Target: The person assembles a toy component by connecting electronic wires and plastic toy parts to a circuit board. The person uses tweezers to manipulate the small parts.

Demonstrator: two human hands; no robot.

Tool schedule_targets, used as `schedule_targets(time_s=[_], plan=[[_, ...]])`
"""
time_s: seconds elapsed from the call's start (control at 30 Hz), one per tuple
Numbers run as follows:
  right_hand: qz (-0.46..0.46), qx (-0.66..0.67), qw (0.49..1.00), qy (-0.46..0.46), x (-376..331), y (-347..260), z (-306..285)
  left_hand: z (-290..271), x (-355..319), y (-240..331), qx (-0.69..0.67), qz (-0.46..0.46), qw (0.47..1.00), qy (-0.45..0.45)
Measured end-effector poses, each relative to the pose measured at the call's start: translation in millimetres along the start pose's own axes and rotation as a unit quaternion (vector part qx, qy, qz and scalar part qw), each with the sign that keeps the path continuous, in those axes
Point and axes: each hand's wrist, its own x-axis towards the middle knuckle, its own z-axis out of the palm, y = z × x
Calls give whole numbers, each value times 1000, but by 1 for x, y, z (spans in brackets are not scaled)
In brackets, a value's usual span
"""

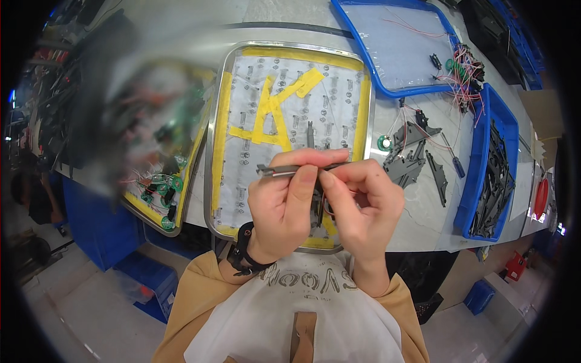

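Pale grey workbench [423, 224] fills the middle of the frame, cluttered with trays; bare floor shows along the lower edge.

At centre sits a metal-rimmed rectangular tray with yellow tape borders [213, 151], its clear liner holding rows of small parts and a taped yellow letter shape. A second yellow-edged tray [181, 181] to the left is largely blurred; green ring-shaped parts lie in its lower corner.

Both hands are raised over the near edge of the central tray. The left hand [279, 209] is closed around slim metal tweezers [284, 171], thumb pressed along them, tip pointing to frame left. The right hand [362, 206] is curled shut, its fingertips pinching a small dark part [317, 209] between the two hands; the part's shape is too hidden to tell. Held close together, probably for steadiness on fine work.

Right of centre: flat dark grey plastic pieces [411, 160], a blue-handled screwdriver [454, 158], blue plastic bins [478, 175] with more dark pieces and red wires.
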Motion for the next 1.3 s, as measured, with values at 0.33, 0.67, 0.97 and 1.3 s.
schedule_targets(time_s=[0.33,0.67,0.97,1.3], plan=[[121,246,953,-125,11,6,-20,4,-1,-7,81,174,979,-72],[0,53,988,-143,-5,1,7,-11,10,-7,147,357,921,44],[-64,-54,996,14,-1,11,14,9,15,9,-307,-105,938,121],[-196,-253,946,43,-4,23,11,6,11,-3,-232,-138,960,78]])
